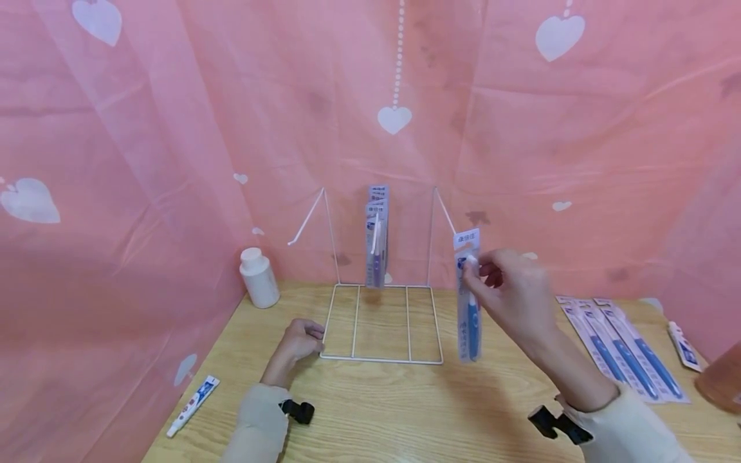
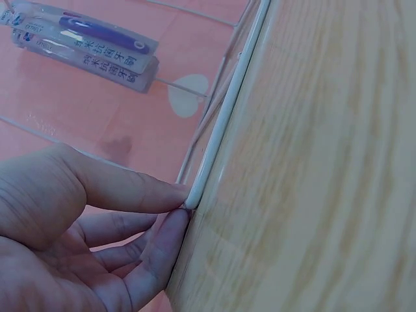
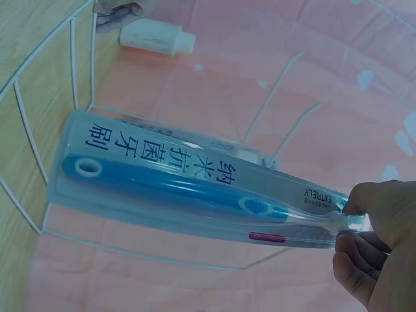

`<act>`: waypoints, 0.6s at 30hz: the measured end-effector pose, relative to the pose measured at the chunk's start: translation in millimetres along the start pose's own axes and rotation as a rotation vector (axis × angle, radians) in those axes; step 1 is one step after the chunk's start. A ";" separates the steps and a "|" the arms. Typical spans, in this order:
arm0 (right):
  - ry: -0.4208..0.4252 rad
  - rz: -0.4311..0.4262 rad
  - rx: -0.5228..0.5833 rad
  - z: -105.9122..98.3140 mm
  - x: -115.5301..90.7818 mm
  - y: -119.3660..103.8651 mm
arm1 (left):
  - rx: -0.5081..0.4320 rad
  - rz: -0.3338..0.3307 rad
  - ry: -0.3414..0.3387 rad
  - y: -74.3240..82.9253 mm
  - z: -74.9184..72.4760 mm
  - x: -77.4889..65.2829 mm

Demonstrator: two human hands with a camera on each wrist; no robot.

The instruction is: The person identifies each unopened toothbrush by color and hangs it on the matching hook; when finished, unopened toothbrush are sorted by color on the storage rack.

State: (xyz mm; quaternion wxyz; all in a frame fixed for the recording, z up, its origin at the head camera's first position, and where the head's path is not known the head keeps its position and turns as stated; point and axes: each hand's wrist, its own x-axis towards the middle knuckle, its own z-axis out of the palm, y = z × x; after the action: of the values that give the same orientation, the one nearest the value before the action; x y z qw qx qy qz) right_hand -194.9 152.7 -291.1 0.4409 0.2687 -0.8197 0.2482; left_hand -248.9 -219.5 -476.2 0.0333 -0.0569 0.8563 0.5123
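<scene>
On the near side of the right hook (image 1: 446, 211) of the wire rack (image 1: 382, 361), the right hand (image 1: 515, 289) holds up a toothbrush pack (image 1: 470, 315) w/ a blue handle. Step in hand is prob. hanging this pack on that hook, since a few hanging packs (image 1: 376, 265) already sit at the rack's middle. Next move likely calls for lining up the slot near the pack's top w/ the hook tip, then sliding it toward the far side; can't tell if slot & tip already meet, b/c the pack's top hides the hook's end.

Pos. vs. fingers: thumb & fingers of the right hand are clamped on the pack's upper part, by the brush head, just below the slot. Most of the pack hangs below that pinch, approx. upright, handle end down.

Left hand (image 1: 301, 341) is low at the rack's near left corner, thumb & finger pinching the base wire, prob. to steady it. Three spare packs (image 1: 622, 350), also w/ blue handles, lie side by side on the bench (image 1: 370, 411), far. right, well apart from the fingers.
</scene>
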 end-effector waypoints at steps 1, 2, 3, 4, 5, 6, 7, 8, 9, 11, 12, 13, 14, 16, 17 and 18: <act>-0.004 0.005 -0.005 2.7 0.3 0.4 | -0.002 -0.002 -0.001 -0.5 0.0 -0.2; -0.010 0.014 -0.005 5.4 0.5 1.1 | -0.003 -0.004 -0.001 -0.8 0.1 -0.3; -0.016 0.027 -0.007 8.0 0.9 1.9 | 0.001 -0.005 -0.002 -1.4 0.3 -0.3; -0.021 0.040 -0.004 10.7 1.4 2.8 | 0.006 -0.006 -0.003 -1.9 0.5 -0.3; -0.028 0.056 0.000 13.4 2.1 3.9 | 0.011 -0.004 -0.002 -2.3 0.6 -0.3; -0.037 0.075 0.007 16.1 3.1 5.1 | 0.016 -0.005 -0.001 -2.9 0.7 0.0; -0.044 0.089 0.015 19.0 4.5 6.6 | 0.016 -0.006 0.003 -3.0 0.6 0.3; -0.049 0.103 0.020 22.2 6.2 8.4 | 0.019 -0.003 0.005 -3.0 0.5 0.6; -0.054 0.116 0.027 25.5 8.1 10.5 | 0.022 0.006 0.006 -3.1 0.4 0.8; -0.061 0.131 0.036 32.2 12.3 15.2 | 0.021 0.010 0.009 -2.7 0.0 1.3; -0.059 0.135 0.036 35.9 14.6 17.9 | 0.020 0.011 0.009 -2.5 0.0 1.3; -0.057 0.137 0.030 39.8 16.9 20.8 | 0.020 0.013 0.006 -2.4 0.1 1.3; -0.055 0.141 0.024 43.8 19.0 23.7 | 0.023 0.014 0.003 -2.4 0.2 1.2; -0.054 0.151 0.005 52.1 23.4 29.1 | 0.024 0.010 -0.003 -2.3 0.0 0.9; -0.050 0.157 -0.007 56.6 26.2 31.8 | 0.024 0.010 -0.006 -2.5 -0.4 0.9; -0.049 0.167 -0.015 61.1 29.2 34.2 | 0.023 0.013 -0.009 -2.7 -0.8 1.1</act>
State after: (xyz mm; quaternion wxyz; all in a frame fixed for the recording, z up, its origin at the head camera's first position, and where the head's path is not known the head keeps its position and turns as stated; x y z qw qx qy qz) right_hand -267.0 132.0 -301.8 0.4005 0.2021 -0.8516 0.2713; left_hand -249.6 -221.6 -478.3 0.0344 -0.0488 0.8624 0.5027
